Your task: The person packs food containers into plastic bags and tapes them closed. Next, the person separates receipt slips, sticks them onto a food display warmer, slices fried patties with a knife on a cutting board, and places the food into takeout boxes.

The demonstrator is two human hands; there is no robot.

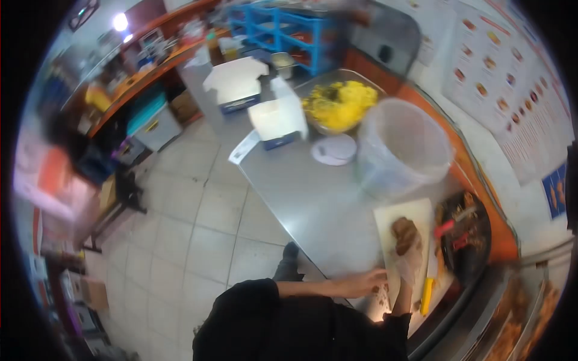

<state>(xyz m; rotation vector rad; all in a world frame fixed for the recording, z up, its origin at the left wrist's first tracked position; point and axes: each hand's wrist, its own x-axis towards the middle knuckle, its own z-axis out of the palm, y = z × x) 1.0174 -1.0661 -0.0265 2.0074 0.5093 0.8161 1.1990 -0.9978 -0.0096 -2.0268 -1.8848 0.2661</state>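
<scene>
A white cutting board (391, 218) lies on the steel table (319, 216), with a brown piece of food (404, 232) near its far end. My right hand (409, 260), in a clear plastic glove, is at the near end of the food, fingers closed against it. At the board's left edge is my left hand (372, 281), bare, its fingers slightly apart and nothing visible in them. To the right of the board lies a knife with a yellow handle (427, 296). Beside it a black pan (478, 259) holds dark food pieces and a red-handled tool (444, 228).
Beyond the board stand a large translucent bucket (403, 147), a tray of yellow food (343, 103), a round white scale (333, 150) and two open boxes (278, 123). A blue rack (280, 30) is at the back. Metal food bins (518, 313) sit at lower right.
</scene>
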